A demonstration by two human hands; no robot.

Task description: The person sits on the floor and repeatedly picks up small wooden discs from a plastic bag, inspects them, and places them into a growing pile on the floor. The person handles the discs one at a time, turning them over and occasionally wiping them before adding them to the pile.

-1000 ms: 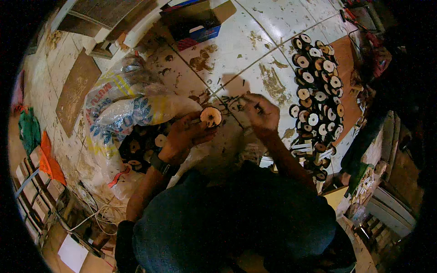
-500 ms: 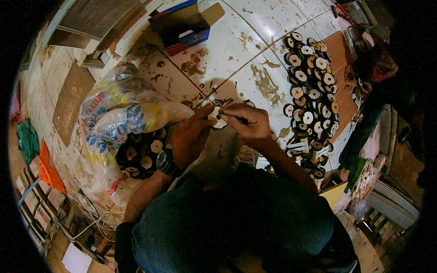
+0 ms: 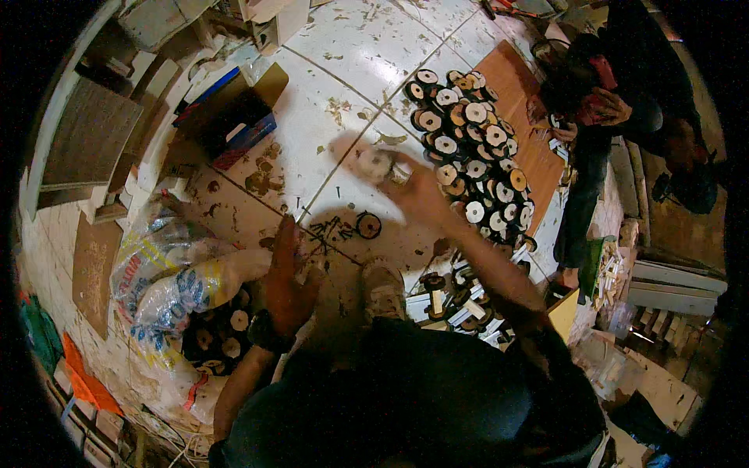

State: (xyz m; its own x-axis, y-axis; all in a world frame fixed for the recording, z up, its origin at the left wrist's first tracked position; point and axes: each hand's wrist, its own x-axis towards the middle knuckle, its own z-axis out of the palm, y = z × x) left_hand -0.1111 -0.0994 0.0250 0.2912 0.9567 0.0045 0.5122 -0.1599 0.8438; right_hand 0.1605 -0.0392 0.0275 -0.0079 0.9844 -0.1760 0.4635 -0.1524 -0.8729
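My right hand is stretched forward over the tiled floor, its fingers closed on a pale round disc with a hole in its middle; motion blurs both. My left hand, with a watch at the wrist, is held edge-on near my knee, fingers straight and nothing visible in them. Between the hands, a small heap of dark screws lies on the floor beside a single dark-rimmed disc. To the right of my right hand spreads a large group of stacked discs with pale faces and black rims.
At my left a printed plastic sack lies with its mouth showing more discs. An open cardboard box stands far left. Pale strips and dark pieces lie under my right forearm. Another person's hand is at right, beyond a brown board.
My hands have come apart: the right has swung forward and right with the disc, the left has drawn back and straightened. The whole view has shifted, moving the disc group leftward.
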